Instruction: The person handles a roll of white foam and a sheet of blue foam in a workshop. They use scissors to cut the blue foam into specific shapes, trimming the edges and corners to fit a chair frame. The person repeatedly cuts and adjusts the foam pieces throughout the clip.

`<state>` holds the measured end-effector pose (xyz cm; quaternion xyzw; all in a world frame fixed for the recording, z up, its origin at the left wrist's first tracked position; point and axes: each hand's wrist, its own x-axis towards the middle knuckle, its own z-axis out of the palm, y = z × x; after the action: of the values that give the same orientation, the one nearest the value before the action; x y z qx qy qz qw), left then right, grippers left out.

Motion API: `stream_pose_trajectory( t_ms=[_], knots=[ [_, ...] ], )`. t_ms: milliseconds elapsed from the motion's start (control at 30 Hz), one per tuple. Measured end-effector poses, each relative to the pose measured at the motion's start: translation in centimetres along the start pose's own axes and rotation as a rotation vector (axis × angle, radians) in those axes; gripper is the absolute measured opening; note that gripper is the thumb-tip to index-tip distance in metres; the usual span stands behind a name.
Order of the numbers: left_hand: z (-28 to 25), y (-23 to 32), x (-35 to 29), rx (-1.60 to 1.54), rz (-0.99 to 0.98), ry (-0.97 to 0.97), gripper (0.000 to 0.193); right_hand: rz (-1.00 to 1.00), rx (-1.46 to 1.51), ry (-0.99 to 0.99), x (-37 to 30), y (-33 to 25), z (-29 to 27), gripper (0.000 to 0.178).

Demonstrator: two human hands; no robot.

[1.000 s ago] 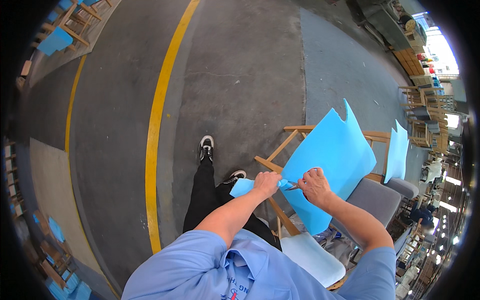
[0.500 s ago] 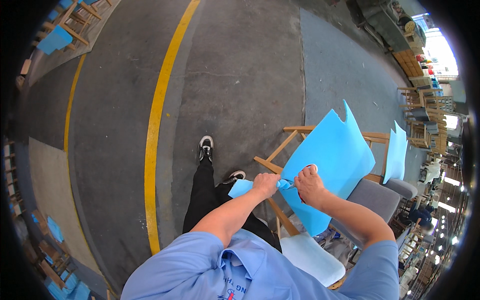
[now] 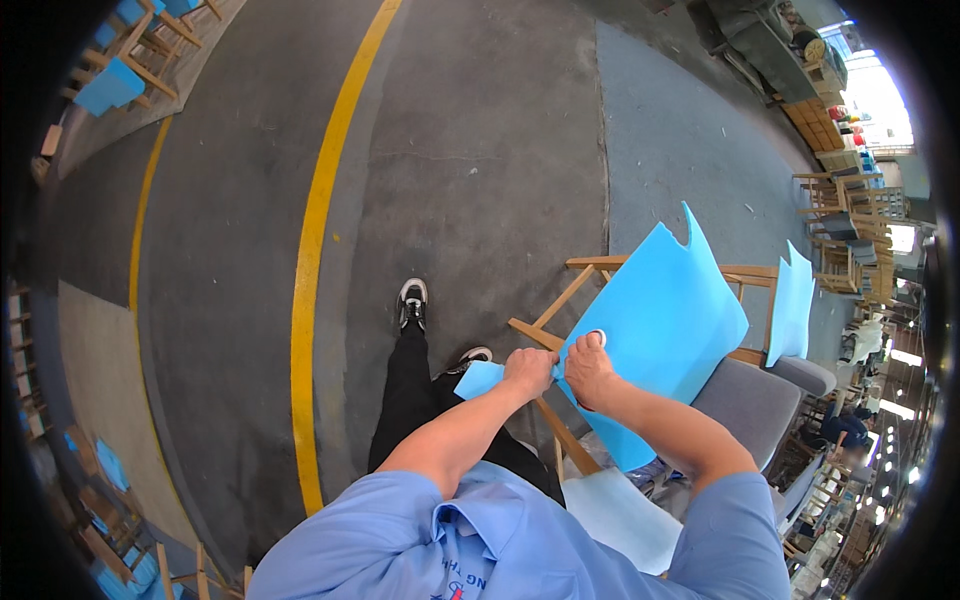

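Note:
A large light-blue foam sheet (image 3: pixel 665 320) leans across a wooden chair frame (image 3: pixel 570 292), to the right of my legs. My left hand (image 3: pixel 530 372) is closed on the sheet's near left edge, and a flap of blue foam (image 3: pixel 480 380) sticks out on its left side. Close against it, my right hand (image 3: pixel 590 372) is closed round what looks like scissors, with a pale, red-edged handle loop (image 3: pixel 597 338) at the thumb. My fingers hide the blades.
Grey upholstered seats (image 3: pixel 745 405) and a second blue sheet (image 3: pixel 792 305) stand to the right. Below lies a pale blue padded piece (image 3: pixel 625 520). A yellow line (image 3: pixel 318 240) runs along the floor. More chairs (image 3: pixel 850 230) and a person (image 3: pixel 850 430) are at far right.
My right hand has moved left, up against my left hand, covering the twisted foam and the metal that showed between them. The sheet has hardly shifted.

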<state>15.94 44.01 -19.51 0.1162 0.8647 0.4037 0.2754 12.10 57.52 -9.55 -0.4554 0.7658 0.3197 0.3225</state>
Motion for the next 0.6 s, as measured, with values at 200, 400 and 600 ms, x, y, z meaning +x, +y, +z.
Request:
stream_pose_trajectory(
  t_ms=[200,400,600],
  knots=[
    [-2.5,-1.6,0.2,-0.03,-0.138,0.069,0.021,0.032,0.421,-0.156,0.0,-1.5,1.1,0.017],
    [-15.3,-9.7,-4.7,0.016,-0.397,0.31,0.037,0.132,0.855,0.168,-8.1,-7.4,-1.6,0.029],
    [-24.6,-13.9,-11.0,-0.119,-0.408,0.689,0.044,0.933,1.544,0.813,-10.4,-6.5,2.7,0.041]
  ],
)
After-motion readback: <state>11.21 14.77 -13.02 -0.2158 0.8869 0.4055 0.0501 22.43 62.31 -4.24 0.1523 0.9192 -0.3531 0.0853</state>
